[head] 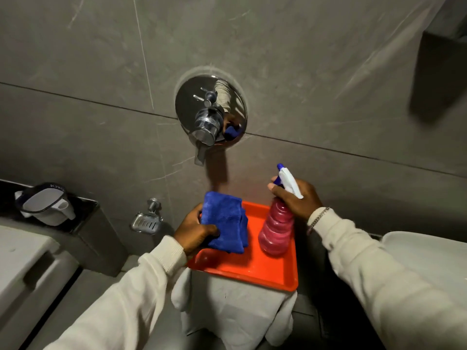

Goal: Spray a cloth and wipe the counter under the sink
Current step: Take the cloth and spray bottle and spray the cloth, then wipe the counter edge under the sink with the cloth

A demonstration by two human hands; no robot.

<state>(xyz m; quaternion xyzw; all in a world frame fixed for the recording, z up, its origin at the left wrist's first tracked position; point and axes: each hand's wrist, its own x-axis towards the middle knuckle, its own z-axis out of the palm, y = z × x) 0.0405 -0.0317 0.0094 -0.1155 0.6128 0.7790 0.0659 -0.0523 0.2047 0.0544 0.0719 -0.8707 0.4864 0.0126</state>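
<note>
My left hand (195, 231) grips a folded blue cloth (225, 219) and holds it up over the left side of an orange tray (252, 270). My right hand (295, 198) is closed around the neck of a pink spray bottle (276, 229) with a white and blue trigger head. The bottle stands upright over the right side of the tray, its nozzle pointing up and left, a short gap from the cloth. Whether the bottle's base touches the tray I cannot tell.
The tray rests on a stand draped in white fabric (237, 309). A chrome shower valve (211, 112) sticks out of the grey tiled wall above. A chrome soap dish (146, 223) and a white jug (48, 205) on a dark ledge are at left. White fixtures sit at both lower sides.
</note>
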